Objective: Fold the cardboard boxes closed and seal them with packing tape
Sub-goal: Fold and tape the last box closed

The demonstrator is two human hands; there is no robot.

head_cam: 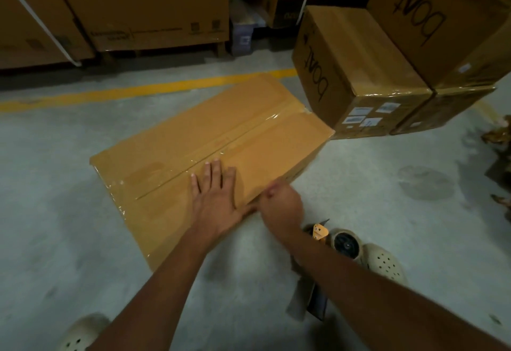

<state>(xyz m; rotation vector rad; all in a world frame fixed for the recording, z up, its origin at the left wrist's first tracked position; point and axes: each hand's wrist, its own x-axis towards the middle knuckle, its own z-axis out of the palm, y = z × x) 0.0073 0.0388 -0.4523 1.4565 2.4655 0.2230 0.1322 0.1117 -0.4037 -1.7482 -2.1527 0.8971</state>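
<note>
Flagging risks first. The cardboard box (pixel 193 140) sits on the concrete floor (pixel 69 157) with its flaps down. Clear packing tape (pixel 249 132) runs along the centre seam and wrinkles over the near-left end.
- The far end of the strip looks puckered by the corner. If it isn't rubbed down, it may lift and let the seam open.
- The near top edge, where the right hand is, is the other weak spot. A loose tape end there would likely peel or fold onto itself.
- The tape dispenser (pixel 320 230) lies on the floor under the right forearm, just beside a foot in a clog (pixel 384 263). One shuffle could kick it.

Hands:
- The left hand (pixel 215 198) is flat with fingers straight and spread, pressing the box top on the near side of the seam.
- The right hand (pixel 282 204) is just beside the left thumb, fingers curled at the box's near edge. It is blurred, so can't tell whether it pinches tape or nothing.

The box lies under and ahead of both hands. Stacked taped boxes (pixel 359 60) stand near its far right corner.
</note>
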